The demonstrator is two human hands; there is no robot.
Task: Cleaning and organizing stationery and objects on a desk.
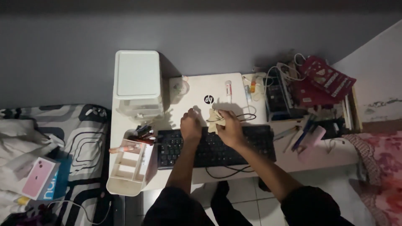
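A closed white laptop (197,94) lies on a small white desk (121,125) against the grey wall. My right hand (229,129) is closed on a crumpled beige cloth (215,118) pressed to the laptop's near edge. My left hand (190,125) rests beside it, fingers curled on the lid, holding nothing that I can see. A black keyboard (213,148) sits just under both wrists. A black cable (243,118) loops on the lid next to the cloth.
A white drawer unit (138,81) stands at the desk's back left, and an open white organiser tray (127,163) with pens overhangs the front left. Books, cables and clutter (310,90) fill the right. A bed with a pink box (39,178) lies left.
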